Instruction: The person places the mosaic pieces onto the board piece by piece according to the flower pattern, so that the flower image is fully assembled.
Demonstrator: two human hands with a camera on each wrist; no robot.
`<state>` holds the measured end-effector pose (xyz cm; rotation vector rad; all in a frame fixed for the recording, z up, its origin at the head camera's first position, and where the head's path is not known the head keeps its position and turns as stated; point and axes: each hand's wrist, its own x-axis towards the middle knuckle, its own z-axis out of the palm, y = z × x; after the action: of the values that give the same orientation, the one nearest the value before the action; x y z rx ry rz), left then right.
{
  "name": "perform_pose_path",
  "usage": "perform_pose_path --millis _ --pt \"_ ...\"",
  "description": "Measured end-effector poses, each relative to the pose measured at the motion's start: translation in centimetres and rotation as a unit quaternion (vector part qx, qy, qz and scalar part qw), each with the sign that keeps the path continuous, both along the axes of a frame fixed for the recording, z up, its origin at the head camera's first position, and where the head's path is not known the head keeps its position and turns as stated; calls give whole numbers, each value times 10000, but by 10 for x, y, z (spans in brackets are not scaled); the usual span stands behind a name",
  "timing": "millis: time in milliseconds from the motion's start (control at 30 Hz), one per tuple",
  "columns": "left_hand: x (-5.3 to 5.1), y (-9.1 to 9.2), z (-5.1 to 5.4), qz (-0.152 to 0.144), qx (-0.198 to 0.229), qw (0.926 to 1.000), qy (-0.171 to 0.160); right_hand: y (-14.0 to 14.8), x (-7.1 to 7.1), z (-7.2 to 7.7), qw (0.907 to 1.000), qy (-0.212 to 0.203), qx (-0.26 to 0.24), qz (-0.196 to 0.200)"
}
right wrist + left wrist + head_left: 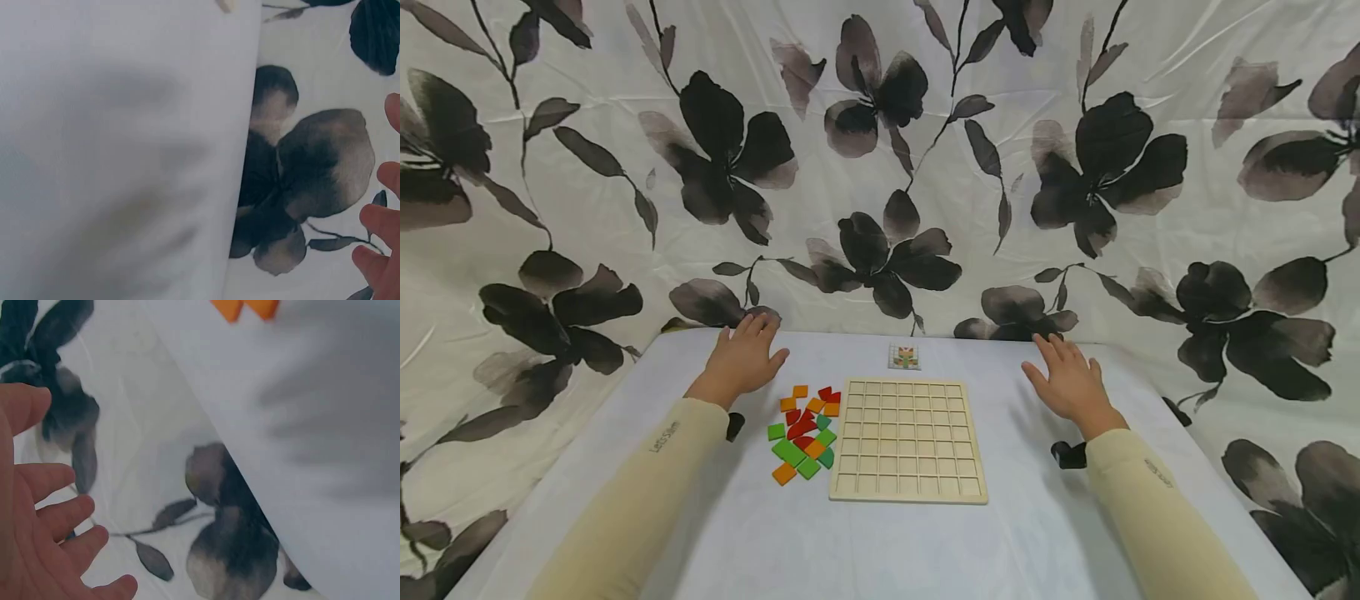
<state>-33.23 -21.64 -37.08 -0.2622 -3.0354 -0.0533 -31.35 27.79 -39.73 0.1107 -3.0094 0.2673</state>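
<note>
My left hand (742,357) hovers over the far left of the table with its fingers spread, holding nothing. Nearest to it lies a loose pile of flat coloured tiles, among them an orange square (801,391), a green piece (788,452) and a red piece (801,427). Over the far right side, my right hand (1070,385) is likewise spread and holds nothing. Between the hands lies a pale wooden grid board (908,442), its square cells bare. In both wrist views, spread fingers and soft shadows on the white cloth show.
A small card with a coloured mosaic pattern (904,357) lies behind the board. White cloth covers the table (910,550). A floral curtain (985,200) hangs just past the table's far edge. Dark wrist-worn pieces show beneath both forearms.
</note>
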Motion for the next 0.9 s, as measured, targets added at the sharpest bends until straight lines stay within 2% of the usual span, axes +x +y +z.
perform_pose_path --millis 233,467,700,900 --pt "12 24 -9 -214 6 9998 48 -16 10 -8 9994 71 -77 334" --pt "11 42 -27 -436 90 9987 -253 -32 18 -26 9977 43 -276 610" --pt "3 56 -46 -114 410 9964 -727 -45 25 -41 9963 -246 -368 730" --pt "-5 63 -58 -14 650 9940 -881 -54 31 -50 9941 -484 -339 909"
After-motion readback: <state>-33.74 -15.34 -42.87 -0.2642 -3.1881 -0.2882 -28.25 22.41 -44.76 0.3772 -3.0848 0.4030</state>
